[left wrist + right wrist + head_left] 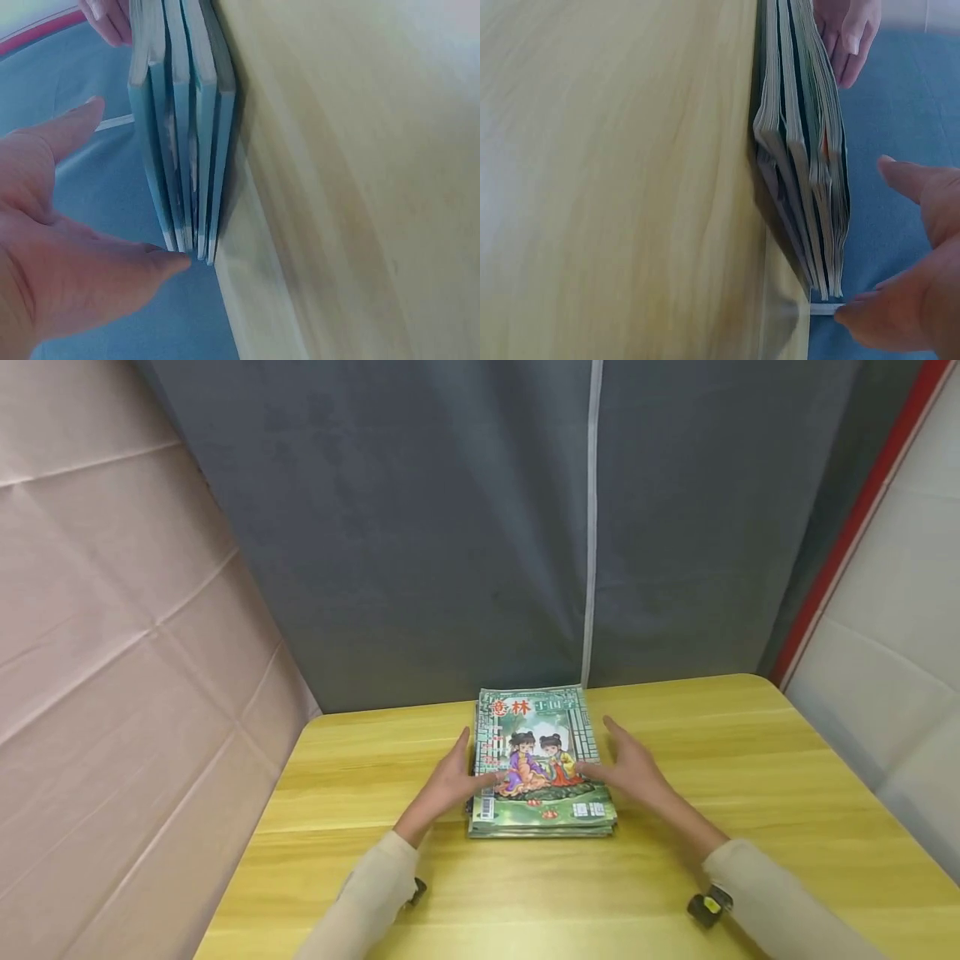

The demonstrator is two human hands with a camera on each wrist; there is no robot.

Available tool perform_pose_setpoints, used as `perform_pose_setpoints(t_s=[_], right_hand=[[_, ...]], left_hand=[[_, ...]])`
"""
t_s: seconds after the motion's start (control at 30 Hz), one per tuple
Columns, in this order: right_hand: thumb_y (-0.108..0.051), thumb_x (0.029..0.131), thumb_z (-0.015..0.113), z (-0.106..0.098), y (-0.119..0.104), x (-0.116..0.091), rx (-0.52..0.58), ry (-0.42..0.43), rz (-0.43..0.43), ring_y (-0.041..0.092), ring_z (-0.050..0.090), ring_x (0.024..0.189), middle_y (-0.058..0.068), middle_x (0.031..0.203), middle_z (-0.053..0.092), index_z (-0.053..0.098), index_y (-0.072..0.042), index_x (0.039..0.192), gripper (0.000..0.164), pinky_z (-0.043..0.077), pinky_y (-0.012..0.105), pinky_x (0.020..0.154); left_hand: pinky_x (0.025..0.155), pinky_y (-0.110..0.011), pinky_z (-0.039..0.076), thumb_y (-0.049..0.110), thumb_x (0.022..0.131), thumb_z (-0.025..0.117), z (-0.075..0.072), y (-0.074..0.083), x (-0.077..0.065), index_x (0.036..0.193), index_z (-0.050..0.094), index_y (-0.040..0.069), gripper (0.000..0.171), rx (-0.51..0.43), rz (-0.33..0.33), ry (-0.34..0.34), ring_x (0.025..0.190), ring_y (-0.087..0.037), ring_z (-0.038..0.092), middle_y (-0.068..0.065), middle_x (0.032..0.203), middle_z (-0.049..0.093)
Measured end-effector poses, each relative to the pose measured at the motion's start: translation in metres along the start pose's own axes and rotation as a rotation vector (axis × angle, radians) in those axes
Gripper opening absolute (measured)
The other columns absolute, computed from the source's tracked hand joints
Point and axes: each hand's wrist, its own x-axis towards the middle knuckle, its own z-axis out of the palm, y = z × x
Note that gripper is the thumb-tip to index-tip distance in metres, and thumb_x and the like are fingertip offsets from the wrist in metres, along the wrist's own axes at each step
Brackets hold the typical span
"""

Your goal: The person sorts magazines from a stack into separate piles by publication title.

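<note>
- Green magazines lie flat, stacked, likely for steadiness.
- From afar I see left hand and right hand flanking them, thumbs spread from fingers.

A flat stack of magazines is borne by the yellow wood-grained table, placed toward twelve o'clock in the head view, with the upper end seen close to the table's far edge.
</note>
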Motion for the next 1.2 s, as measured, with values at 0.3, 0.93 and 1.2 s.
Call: perform_pose_setpoints(t_s=[0.3, 0.93, 1.2], right_hand=[[-0.039, 0.086, 0.087, 0.014, -0.010, 0.002, 0.022, -0.034, 0.038, 0.055, 0.031, 0.154, 0.034, 0.169, 0.028, 0.013, 0.006, 0.167, 0.118, 0.029, 0.068, 0.126], [-0.034, 0.089, 0.085, 0.022, 0.001, 0.007, 0.038, -0.075, 0.018, 0.053, 0.050, 0.142, 0.032, 0.156, 0.049, 0.029, 0.005, 0.162, 0.100, 0.041, 0.066, 0.119], [-0.033, 0.088, 0.086, 0.019, 0.000, 0.002, 0.100, -0.086, 0.074, 0.053, 0.045, 0.146, 0.034, 0.160, 0.043, 0.023, 0.004, 0.165, 0.106, 0.037, 0.065, 0.123]], left_hand=[[0.133, -0.058, 0.021, 0.040, 0.087, 0.086, 0.013, -0.003, 0.004, 0.168, 0.009, -0.002, 0.119, 0.037, 0.050, -0.006, 0.163, -0.044, 0.019, -0.026, 0.176, 0.015], [0.134, -0.058, 0.018, 0.035, 0.092, 0.082, 0.016, 0.007, -0.005, 0.170, 0.010, 0.004, 0.109, 0.067, 0.108, 0.001, 0.165, -0.038, 0.014, -0.019, 0.178, 0.013], [0.135, -0.057, 0.009, 0.038, 0.095, 0.077, 0.019, 0.019, -0.009, 0.170, -0.001, 0.005, 0.112, 0.036, 0.092, -0.010, 0.167, -0.033, -0.003, -0.014, 0.179, -0.004]])
